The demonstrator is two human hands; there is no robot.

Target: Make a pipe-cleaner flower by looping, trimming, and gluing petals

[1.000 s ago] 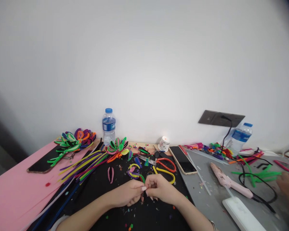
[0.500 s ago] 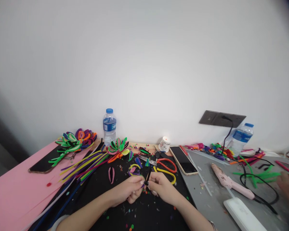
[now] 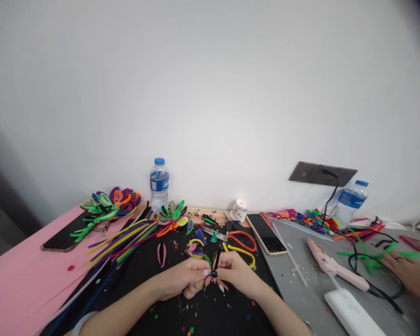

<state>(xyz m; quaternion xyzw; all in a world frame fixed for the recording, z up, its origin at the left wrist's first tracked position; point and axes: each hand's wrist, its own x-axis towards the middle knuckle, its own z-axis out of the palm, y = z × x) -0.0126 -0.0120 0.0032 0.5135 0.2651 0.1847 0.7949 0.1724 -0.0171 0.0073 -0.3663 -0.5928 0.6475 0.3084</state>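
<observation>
My left hand [image 3: 185, 279] and my right hand [image 3: 236, 275] meet over the black mat [image 3: 182, 312], fingertips nearly touching. Both pinch a black pipe cleaner [image 3: 217, 258]; one end sticks up, and a dark rounded bend sits between the thumbs. A hint of purple shows beneath, partly hidden by the fingers. Just beyond the hands lie a curled ring of yellow, purple and pink pipe cleaner pieces [image 3: 195, 252] and scissors with red and yellow handles [image 3: 242, 240]. A pink pipe cleaner loop [image 3: 161, 255] rests to the left.
A pipe-cleaner flower [image 3: 171, 213], long pipe cleaners [image 3: 126, 240] and a water bottle [image 3: 159, 184] stand or lie at left. To the right are a phone [image 3: 267, 234], a paper cup [image 3: 238, 210], a pink glue gun [image 3: 336, 266] and another person's hand [image 3: 406, 270].
My fingers have shifted slightly around the black pipe cleaner, and more right fingertips show below it. At the far right, the other person's hands have moved in over the green pipe cleaners.
</observation>
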